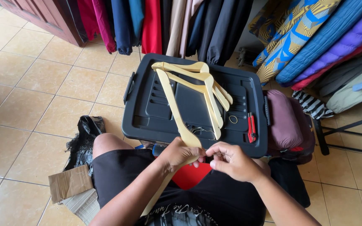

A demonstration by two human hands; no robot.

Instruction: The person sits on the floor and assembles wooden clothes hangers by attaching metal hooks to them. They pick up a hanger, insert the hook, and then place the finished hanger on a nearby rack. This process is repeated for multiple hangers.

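Both hands [206,158] seemingly grip one wooden hanger [177,113].

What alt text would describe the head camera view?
A seated person's left hand grips a pale wooden clothes hanger while the right hand pinches near its centre, above a dark plastic storage-box lid holding more wooden hangers.
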